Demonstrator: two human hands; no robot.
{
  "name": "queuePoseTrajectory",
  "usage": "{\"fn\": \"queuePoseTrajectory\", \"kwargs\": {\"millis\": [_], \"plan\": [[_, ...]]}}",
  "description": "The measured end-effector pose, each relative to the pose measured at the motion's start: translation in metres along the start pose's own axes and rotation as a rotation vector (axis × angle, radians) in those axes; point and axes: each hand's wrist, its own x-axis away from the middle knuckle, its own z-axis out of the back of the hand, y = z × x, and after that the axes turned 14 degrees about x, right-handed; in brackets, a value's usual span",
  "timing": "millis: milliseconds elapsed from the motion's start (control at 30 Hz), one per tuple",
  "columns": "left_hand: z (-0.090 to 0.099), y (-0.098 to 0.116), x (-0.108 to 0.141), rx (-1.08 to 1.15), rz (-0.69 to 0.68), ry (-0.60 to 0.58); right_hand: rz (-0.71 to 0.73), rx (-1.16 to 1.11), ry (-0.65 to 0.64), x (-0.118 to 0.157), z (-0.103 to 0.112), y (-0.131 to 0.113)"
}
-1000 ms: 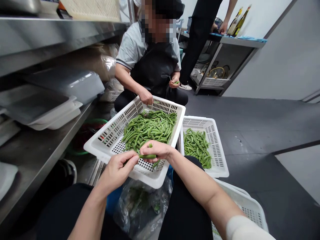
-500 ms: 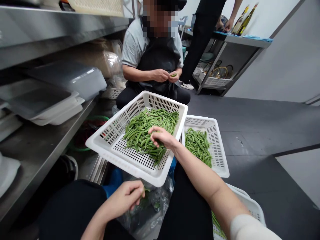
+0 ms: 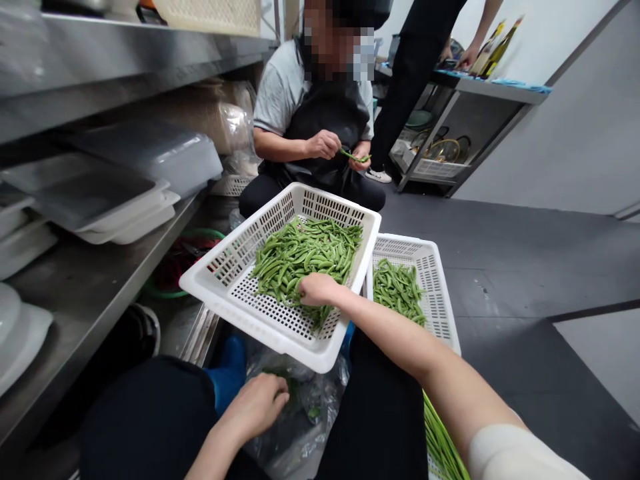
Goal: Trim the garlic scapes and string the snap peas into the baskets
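Note:
A white perforated basket (image 3: 200, 277) in front of me holds a heap of green pea pods (image 3: 305, 257). My right hand (image 3: 317, 290) reaches in from the right, its fingers curled down among the pods at the heap's near side. The fingertips are hidden, so what they grip does not show. Lower down, my left hand (image 3: 263, 400) hovers over a clear plastic bag (image 3: 313, 427) with green scraps in it. Its fingers are curled, and whatever lies between them is out of sight. Across the basket, a co-worker's hands (image 3: 325, 145) hold a green pod.
A second white basket (image 3: 440, 293) with pea pods stands at the right. Long green stalks (image 3: 443, 433) lie beside my right leg. A steel shelf (image 3: 100, 293) with plastic lids and trays runs along the left. Another person stands at a table (image 3: 505, 87) with bottles.
My right hand has lowered into the pods, and its fingers have closed. My left hand has turned palm down; the green strand at its fingertips no longer shows. The co-worker's hands have moved apart along a pod.

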Motion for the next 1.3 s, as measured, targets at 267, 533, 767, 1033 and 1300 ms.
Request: {"fn": "queuePoseTrajectory", "kwargs": {"millis": [267,533,767,1033,1300], "plan": [[0.03,0.058,0.001,0.481,-0.193,0.454,0.145,-1.513,0.086,0.032,0.008,0.005],[0.041,0.072,-0.012,0.52,-0.319,0.666,0.233,-1.893,0.044,0.047,0.005,-0.026],[0.053,0.071,-0.006,0.029,-0.479,0.658,0.138,-1.8,0.136,0.047,0.005,-0.03],[0.054,0.072,-0.006,-0.135,-0.356,0.559,0.157,-1.446,0.181,0.051,0.003,-0.026],[0.086,0.061,0.002,0.826,-0.198,0.894,0.366,-1.652,-0.092,0.059,0.007,-0.004]]}}
